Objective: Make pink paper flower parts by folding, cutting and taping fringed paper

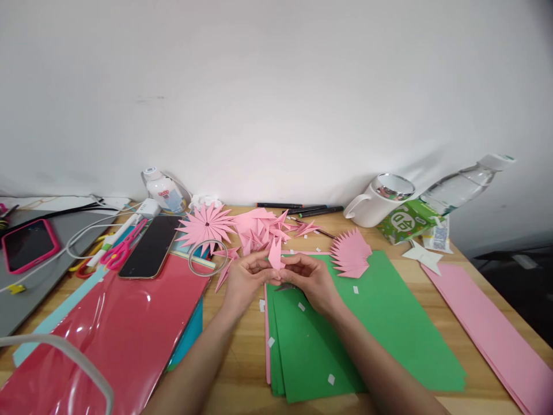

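Observation:
Both my hands meet over the top edge of a stack of green paper sheets (pixel 389 323). My left hand (pixel 246 276) and my right hand (pixel 309 276) pinch a small folded pink paper petal (pixel 275 253) between their fingertips. Just behind it lies a heap of folded pink petals (pixel 259 227). A finished pink paper flower (pixel 207 226) lies to the left of the heap. A fan of pink petals (pixel 352 253) rests on the green paper to the right.
A red glossy sheet (pixel 108 334), a black phone (pixel 151 246), pink scissors (pixel 123 245) and a tape roll (pixel 207 258) lie left. A white mug (pixel 375 204), green packet (pixel 408 222), water bottle (pixel 462 184) and pink paper strips (pixel 488 328) are right. Markers (pixel 302 208) line the wall.

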The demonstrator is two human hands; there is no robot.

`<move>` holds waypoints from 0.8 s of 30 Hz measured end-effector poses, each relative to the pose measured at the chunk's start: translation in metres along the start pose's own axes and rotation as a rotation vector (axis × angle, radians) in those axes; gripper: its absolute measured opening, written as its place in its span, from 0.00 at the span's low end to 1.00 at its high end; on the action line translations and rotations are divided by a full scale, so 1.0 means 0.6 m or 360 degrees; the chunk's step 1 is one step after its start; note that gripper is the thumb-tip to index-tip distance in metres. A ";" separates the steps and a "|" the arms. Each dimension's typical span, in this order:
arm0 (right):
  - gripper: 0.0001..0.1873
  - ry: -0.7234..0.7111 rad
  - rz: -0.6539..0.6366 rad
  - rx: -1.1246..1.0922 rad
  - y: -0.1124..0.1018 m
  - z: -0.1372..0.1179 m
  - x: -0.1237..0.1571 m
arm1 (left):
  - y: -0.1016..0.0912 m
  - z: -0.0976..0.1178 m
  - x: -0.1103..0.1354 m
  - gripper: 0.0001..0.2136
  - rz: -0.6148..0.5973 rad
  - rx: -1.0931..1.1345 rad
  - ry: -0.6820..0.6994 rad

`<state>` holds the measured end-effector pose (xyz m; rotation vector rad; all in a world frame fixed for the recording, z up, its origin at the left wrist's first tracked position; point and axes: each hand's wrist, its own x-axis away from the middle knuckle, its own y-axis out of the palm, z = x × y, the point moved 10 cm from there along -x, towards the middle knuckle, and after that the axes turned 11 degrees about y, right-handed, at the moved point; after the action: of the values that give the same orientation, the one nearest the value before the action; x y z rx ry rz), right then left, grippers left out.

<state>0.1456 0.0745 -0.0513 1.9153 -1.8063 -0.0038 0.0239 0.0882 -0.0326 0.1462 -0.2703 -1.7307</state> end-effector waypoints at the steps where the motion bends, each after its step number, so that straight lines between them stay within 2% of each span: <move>1: 0.18 -0.0032 0.0011 0.0019 -0.001 -0.003 0.000 | 0.001 0.001 0.000 0.19 -0.0011 -0.0016 0.0014; 4: 0.17 -0.0105 0.0038 0.0072 -0.001 -0.011 0.002 | 0.003 0.005 -0.002 0.16 -0.0050 -0.0063 0.0060; 10: 0.17 -0.0181 0.0080 0.0170 0.001 -0.019 0.007 | 0.005 0.004 -0.001 0.15 -0.0120 -0.0126 0.0035; 15: 0.20 -0.0166 0.0086 0.0261 0.004 -0.012 0.005 | -0.002 0.004 0.000 0.15 -0.0078 -0.0233 0.0085; 24: 0.17 -0.0228 0.0037 0.0364 0.019 -0.010 0.010 | -0.017 0.015 -0.003 0.15 -0.0006 -0.0384 0.0244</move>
<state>0.1377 0.0712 -0.0400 2.0973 -1.9975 0.0786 0.0120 0.0924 -0.0267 0.1019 0.0522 -1.7311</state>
